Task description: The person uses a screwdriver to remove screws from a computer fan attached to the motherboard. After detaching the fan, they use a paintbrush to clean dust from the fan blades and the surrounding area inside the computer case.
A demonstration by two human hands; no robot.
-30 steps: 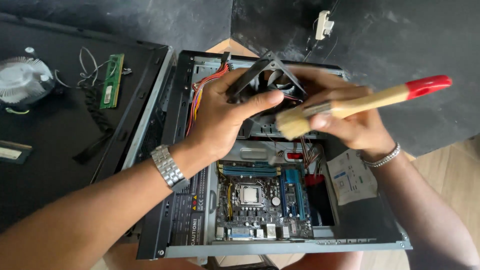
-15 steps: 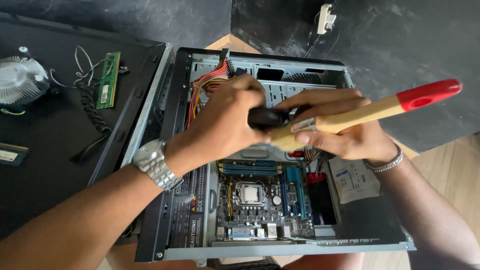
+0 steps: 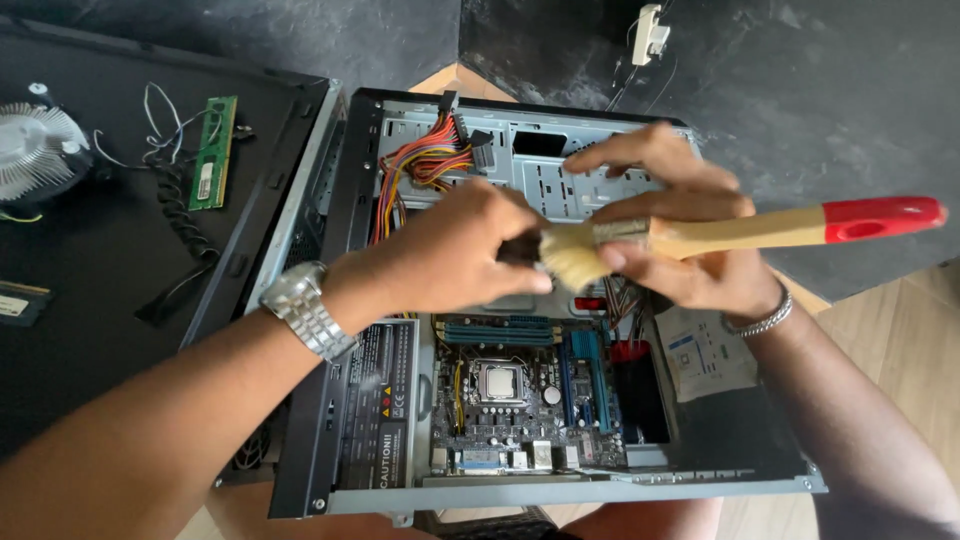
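— Dark stone-look flooring (image 3: 820,110) fills the far side, and a black panel (image 3: 90,260) lies flat at the left. What sits in the middle?

— An open computer case (image 3: 400,400), lying on its side, with the green circuit board (image 3: 520,400) showing at the near end and a bundle of coloured wires (image 3: 425,165) at the far left corner inside.

— And the hands?

— Both hover above the case's middle. The left hand (image 3: 445,255), wearing a metal watch (image 3: 308,308), is closed around something small and dark; only a sliver shows between the fingers, so I cannot tell what it is.

— The right?

— The right hand (image 3: 690,250), with a bracelet (image 3: 762,318) on the wrist, grips a paintbrush (image 3: 740,232) firmly around its metal band. The pale wooden handle with a red tip points right, and the bristles touch the left hand's fingertips.

— Anything on the panel?

— A round metal cooler (image 3: 35,150) at the far left, a green memory stick (image 3: 212,150) near it, and a coiled black cable (image 3: 185,215) just beside the stick.
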